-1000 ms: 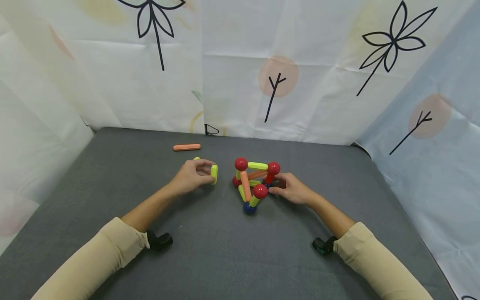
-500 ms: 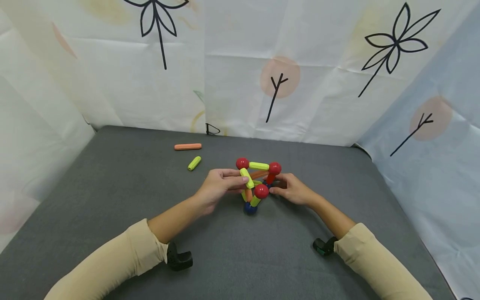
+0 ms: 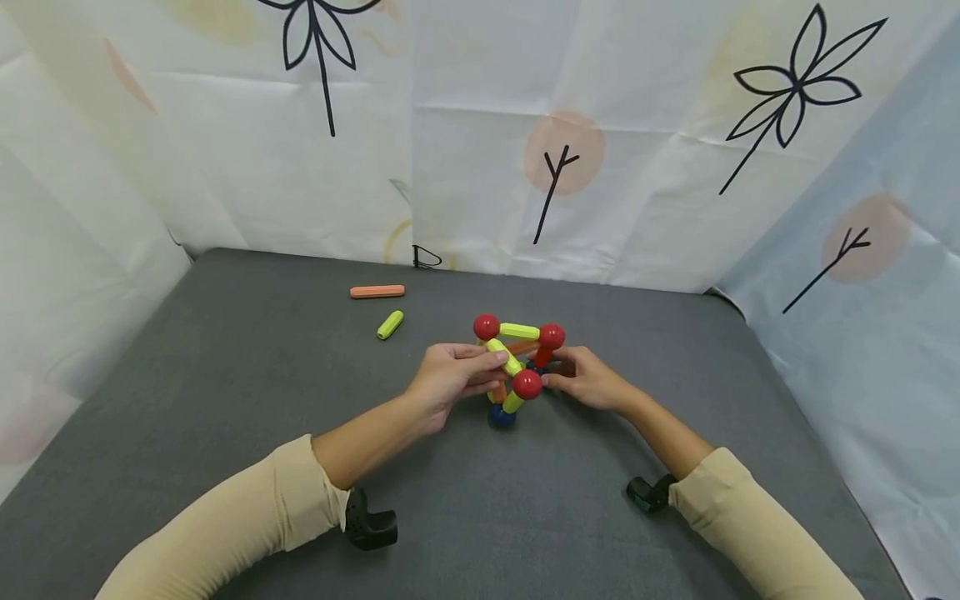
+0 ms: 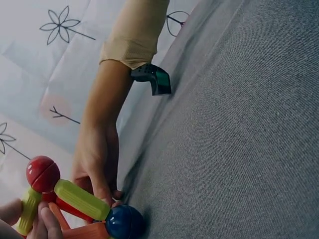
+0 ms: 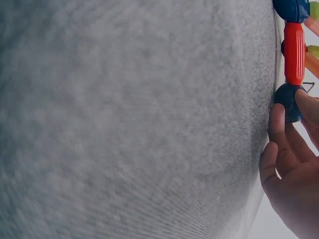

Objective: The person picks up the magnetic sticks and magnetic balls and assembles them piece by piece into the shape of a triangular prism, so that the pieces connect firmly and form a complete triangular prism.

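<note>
A magnetic ball-and-rod frame stands on the table, with red balls above and blue balls below. My left hand (image 3: 442,382) pinches a yellow-green magnetic rod (image 3: 506,357), whose near end meets the front red ball (image 3: 527,384); the left wrist view shows that red ball (image 4: 43,174) touching the rod (image 4: 29,211). On the frame's right, my right hand (image 3: 588,379) pinches a blue ball (image 5: 285,97) at the base, below a red rod (image 5: 294,52). Left fingers hide part of the frame's left side in the head view.
An orange rod (image 3: 377,292) and a short yellow-green rod (image 3: 390,324) lie loose on the grey table (image 3: 247,358), left of and behind the frame. A printed white cloth (image 3: 480,192) rises behind the table. Each wrist carries a black camera (image 3: 371,521).
My left hand has carried the yellow-green rod rightward from beside the frame to the front red ball, leaving the other yellow-green rod uncovered. My right hand has stayed at the blue ball.
</note>
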A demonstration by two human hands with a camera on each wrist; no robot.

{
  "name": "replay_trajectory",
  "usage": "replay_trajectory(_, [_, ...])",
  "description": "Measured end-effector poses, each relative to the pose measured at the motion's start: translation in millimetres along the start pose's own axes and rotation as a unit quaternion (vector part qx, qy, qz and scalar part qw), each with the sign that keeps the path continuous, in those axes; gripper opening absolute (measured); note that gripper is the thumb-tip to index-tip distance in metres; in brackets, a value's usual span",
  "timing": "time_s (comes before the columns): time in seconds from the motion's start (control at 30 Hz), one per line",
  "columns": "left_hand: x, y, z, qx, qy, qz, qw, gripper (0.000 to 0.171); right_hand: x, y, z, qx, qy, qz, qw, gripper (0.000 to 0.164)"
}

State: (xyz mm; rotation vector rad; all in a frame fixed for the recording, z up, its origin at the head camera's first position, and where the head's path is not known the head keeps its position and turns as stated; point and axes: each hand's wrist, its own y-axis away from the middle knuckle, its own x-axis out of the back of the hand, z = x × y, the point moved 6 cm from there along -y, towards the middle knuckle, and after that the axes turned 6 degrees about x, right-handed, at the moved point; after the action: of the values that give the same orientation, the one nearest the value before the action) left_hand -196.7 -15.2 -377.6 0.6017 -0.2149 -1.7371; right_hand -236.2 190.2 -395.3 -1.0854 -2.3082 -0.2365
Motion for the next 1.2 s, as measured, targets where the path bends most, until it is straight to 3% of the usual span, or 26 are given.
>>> replay_trajectory(0.23, [3.9, -1.2, 0.1, 0.035, -0.018, 0.016, 0.9991, 0.035, 0, 0, 1, -0.006, 0.011, 0.001, 1.000, 0.034])
replay_trajectory(0.4, [7.6, -4.8, 2.5, 0.055, -0.065, 0.021, 0.9961, 0.035, 1, 1, 1, -0.016, 0.005, 0.004, 1.000, 0.035])
replay_trajectory(0.53, [11.0, -9.1, 4.6, 0.045, -0.114, 0.014, 0.9924, 0.039, 1, 1, 0, -0.018, -0.002, 0.004, 1.000, 0.036])
replay_trajectory(0.7, [21.4, -16.2, 4.0, -0.009, -0.160, 0.021, 0.9869, 0.037, 0, 1, 1, -0.021, -0.001, 0.000, 1.000, 0.038])
replay_trajectory(0.8, [26.3, -20.2, -0.2, -0.038, -0.234, 0.003, 0.9715, 0.028, 1, 1, -1, -0.019, 0.010, -0.001, 1.000, 0.038])
replay_trajectory(0.87, [24.8, -19.8, -4.0, -0.069, -0.305, -0.038, 0.9491, 0.030, 0, 2, -2, -0.017, 0.018, -0.003, 1.000, 0.038])
replay_trajectory(0.93, [22.3, -18.9, -7.9, -0.101, -0.362, -0.081, 0.9230, 0.044, 0, 3, -3, -0.014, 0.025, -0.004, 1.000, 0.037])
replay_trajectory(1.03, [18.6, -15.5, -9.8, -0.147, -0.408, -0.112, 0.8944, 0.067, 0, 4, -4, -0.011, 0.031, -0.004, 0.999, 0.037])
replay_trajectory(1.2, [18.0, -17.4, -12.4, -0.163, -0.436, -0.093, 0.8802, 0.083, -1, 8, -6, -0.007, 0.048, -0.011, 0.999, 0.038])
